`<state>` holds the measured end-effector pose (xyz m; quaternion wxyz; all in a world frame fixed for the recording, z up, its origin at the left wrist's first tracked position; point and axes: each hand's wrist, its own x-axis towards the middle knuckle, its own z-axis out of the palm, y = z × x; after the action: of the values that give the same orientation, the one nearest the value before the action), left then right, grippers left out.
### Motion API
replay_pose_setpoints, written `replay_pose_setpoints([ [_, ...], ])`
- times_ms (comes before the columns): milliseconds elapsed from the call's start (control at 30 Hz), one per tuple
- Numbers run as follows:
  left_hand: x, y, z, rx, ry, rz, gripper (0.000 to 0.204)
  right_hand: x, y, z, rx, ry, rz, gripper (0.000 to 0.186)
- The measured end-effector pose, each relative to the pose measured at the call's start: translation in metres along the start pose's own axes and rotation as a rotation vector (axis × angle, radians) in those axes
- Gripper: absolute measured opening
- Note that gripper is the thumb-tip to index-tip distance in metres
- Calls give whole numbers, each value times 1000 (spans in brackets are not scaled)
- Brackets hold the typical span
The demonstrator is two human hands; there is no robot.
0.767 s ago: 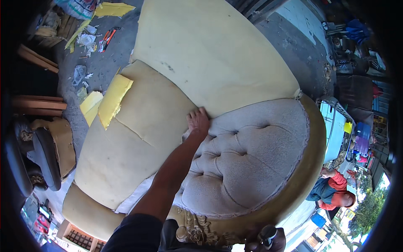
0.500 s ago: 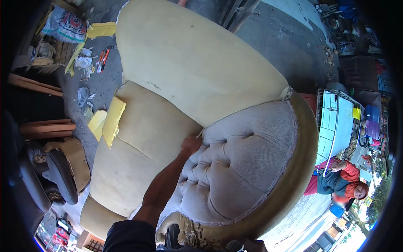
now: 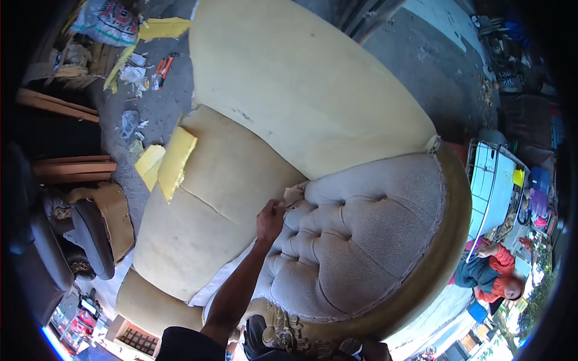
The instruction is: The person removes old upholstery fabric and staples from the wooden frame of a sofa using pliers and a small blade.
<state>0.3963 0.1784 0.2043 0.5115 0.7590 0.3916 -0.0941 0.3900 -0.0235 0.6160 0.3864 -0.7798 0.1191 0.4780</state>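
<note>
A large sofa with a cream outer cover (image 3: 289, 84) and a button-tufted greyish inner back panel (image 3: 367, 222) fills the middle. My left hand (image 3: 270, 221) is closed at the seam between the tufted panel and the plain cream seat section (image 3: 223, 162). A small loose flap of fabric (image 3: 293, 196) sticks up from that seam, and my fingers pinch its edge. At the bottom edge, my right hand (image 3: 376, 351) is a dark shape by the carved trim (image 3: 288, 331); its fingers cannot be made out.
Yellow foam pieces (image 3: 178, 157) lie on the seat's left side. Red-handled cutters (image 3: 162, 71), scraps and a plastic bag (image 3: 107, 24) are on the floor at left. Dark cushioned furniture (image 3: 84, 237) stands at left. A person in red sleeves (image 3: 490, 271) is by a wire-caged container (image 3: 490, 186).
My left hand has drawn back slightly from the seam toward me, and a fabric flap now shows raised beside it. The whole view has shifted, with the sofa appearing further right.
</note>
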Motion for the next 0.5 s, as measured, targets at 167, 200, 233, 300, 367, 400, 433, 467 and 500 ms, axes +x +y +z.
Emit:
replay_pose_setpoints([
  [167,-62,-102,-114,107,156,-194,23,6,-4,9,-112,25,-136,27],
  [200,-83,-137,-136,120,214,-244,23,8,3,13,-123,8,-178,27],
  [233,-105,-157,-150,105,261,-356,22,13,17,15,-173,71,-354,30],
  [300,-162,-188,-174,106,394,-483,21,7,27,11,-223,130,-542,33],
  [367,-232,-232,-194,-24,547,-638,19,14,15,-3,-231,-98,-481,43],
  [400,-272,-248,-192,123,616,-642,20,15,16,-5,-234,-103,-510,43],
  [433,-312,-263,-187,271,687,-643,21,19,17,-4,-224,-145,-600,37],
  [467,-361,-285,-187,419,657,-645,25,17,17,-1,-206,-211,-695,31],
  [500,-377,-276,-167,450,671,-722,28,18,23,-2,-212,-191,-713,31],
])
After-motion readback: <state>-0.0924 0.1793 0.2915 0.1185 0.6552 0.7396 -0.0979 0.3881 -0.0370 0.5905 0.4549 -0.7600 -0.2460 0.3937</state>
